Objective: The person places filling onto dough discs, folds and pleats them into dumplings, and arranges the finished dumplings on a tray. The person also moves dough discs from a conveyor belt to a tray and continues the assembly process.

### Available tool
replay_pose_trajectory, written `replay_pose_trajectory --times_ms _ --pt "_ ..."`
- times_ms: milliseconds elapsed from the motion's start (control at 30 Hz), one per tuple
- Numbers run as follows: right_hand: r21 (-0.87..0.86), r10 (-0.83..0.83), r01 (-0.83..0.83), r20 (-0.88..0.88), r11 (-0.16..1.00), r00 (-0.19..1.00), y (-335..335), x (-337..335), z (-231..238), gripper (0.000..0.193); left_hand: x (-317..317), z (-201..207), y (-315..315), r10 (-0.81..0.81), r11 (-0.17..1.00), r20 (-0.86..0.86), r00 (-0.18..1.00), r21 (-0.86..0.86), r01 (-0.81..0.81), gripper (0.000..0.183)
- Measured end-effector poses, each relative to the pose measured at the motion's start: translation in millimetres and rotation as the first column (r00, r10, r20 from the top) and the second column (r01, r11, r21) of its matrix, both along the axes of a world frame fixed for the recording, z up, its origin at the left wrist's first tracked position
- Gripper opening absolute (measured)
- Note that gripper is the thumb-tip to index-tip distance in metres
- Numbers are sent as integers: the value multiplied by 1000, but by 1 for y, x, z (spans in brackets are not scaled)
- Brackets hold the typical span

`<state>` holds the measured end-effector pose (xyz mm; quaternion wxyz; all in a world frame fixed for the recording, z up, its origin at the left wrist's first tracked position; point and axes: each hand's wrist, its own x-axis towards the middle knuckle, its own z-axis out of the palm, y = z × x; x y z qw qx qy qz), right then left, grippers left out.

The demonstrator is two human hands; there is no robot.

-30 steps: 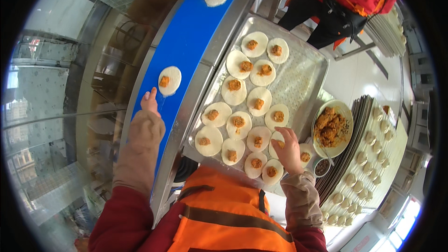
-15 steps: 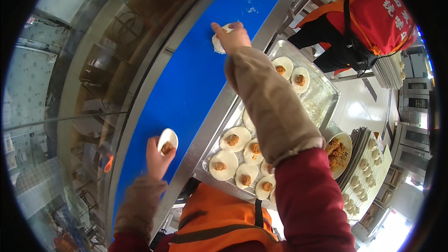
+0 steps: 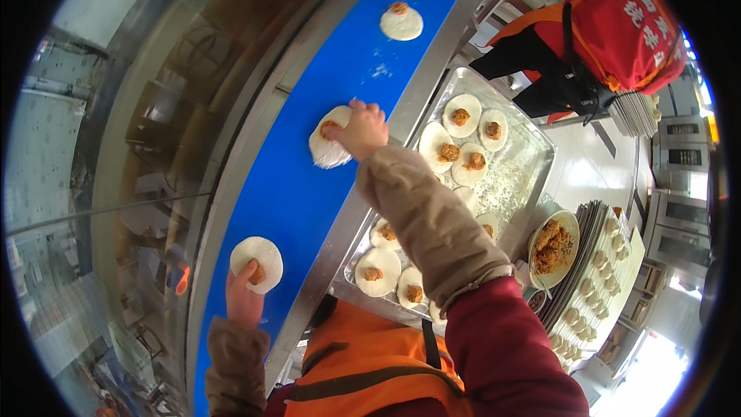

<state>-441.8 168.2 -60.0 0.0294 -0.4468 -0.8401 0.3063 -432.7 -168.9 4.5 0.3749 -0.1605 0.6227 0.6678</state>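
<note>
- Head view: the right hand [image 3: 361, 130] is reaching far out over the blue conveyor belt [image 3: 340, 69], fingers curled together and pressing down on a round dough wrapper [image 3: 327, 147] with filling, which is lying flat on the belt.
- The left hand [image 3: 244, 300] is lying near the lower end of the belt, fingers pinching the lower edge of a second dough wrapper [image 3: 258, 259]; a bit of brown filling is showing beside the fingertips.
- Two more filled wrappers [image 3: 401, 23] are sitting farther up the belt, well apart from both hands.
- Just right of the belt, a metal tray [image 3: 515, 177] is holding rows of filled wrappers; the right forearm is crossing over its nearer half.
- A bowl of brown filling [image 3: 553, 238] is standing beside the tray, next to a stack of dark trays with dough pieces [image 3: 594, 286].
- Another person in a red jacket [image 3: 617, 15] is standing at the tray's far end.
</note>
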Motion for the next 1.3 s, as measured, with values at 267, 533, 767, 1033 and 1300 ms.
replay_pose_trajectory --times_ms 267,533,767,1033,1300 --pt "-128 -218 181 -390 975 895 48 -13 3 52 11 3 2 26 989 198 980 136 -54 46" --pt "269 19 4 -82 963 996 102 -60 -13 41 39 -7 -28 -4 959 234 972 275 -62 43" --pt "213 241 -215 -106 953 965 63 -25 -3 30 31 -1 -23 -2 947 197 980 316 -62 45" --pt "210 -387 403 -110 891 915 175 -62 -21 62 34 -6 -39 -31 972 161 986 236 -8 47" --pt "-118 -393 428 234 896 889 125 -72 -1 55 29 0 -22 -10 977 143 990 213 -21 44"
